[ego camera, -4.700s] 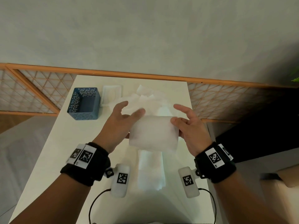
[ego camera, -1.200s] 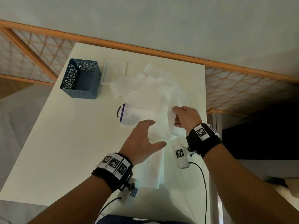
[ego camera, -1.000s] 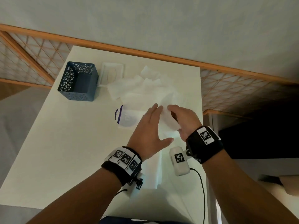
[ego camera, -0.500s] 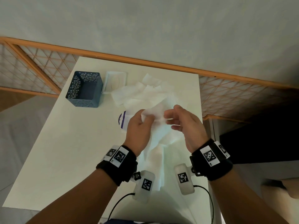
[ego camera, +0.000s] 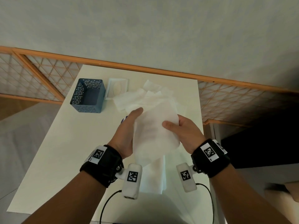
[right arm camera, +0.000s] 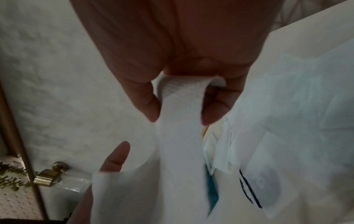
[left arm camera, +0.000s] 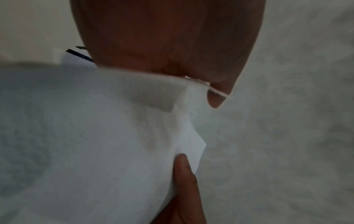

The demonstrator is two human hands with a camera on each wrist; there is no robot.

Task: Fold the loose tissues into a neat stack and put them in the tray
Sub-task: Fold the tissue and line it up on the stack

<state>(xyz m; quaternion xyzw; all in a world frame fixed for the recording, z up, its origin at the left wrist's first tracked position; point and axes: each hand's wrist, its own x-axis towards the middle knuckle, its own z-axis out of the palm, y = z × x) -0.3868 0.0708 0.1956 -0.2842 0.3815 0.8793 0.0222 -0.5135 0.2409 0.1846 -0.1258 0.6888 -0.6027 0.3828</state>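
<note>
Both hands hold one white tissue (ego camera: 155, 131) spread out in the air above the table. My left hand (ego camera: 137, 117) grips its left edge with the thumb on top. My right hand (ego camera: 171, 125) pinches its right edge, thumb on the front and fingers behind. In the left wrist view the tissue (left arm camera: 95, 136) sits between thumb and fingers. The right wrist view shows the tissue (right arm camera: 180, 121) running out between the fingers. A folded stack (ego camera: 155, 175) lies under my hands. Loose tissues (ego camera: 145, 97) are heaped further back. A shallow white tray (ego camera: 118, 88) stands behind them.
A blue perforated box (ego camera: 87, 96) stands at the back left, beside the white tray. A tissue pack with a purple edge (ego camera: 123, 119) peeks out behind my left hand. The white table (ego camera: 72, 151) ends close on the right, with a wooden lattice screen (ego camera: 234, 101) beyond.
A second ago my right hand lifted a tissue off the heap and the left hand joined it. The crumpled tissue is now stretched flat between both hands and held nearer to me.
</note>
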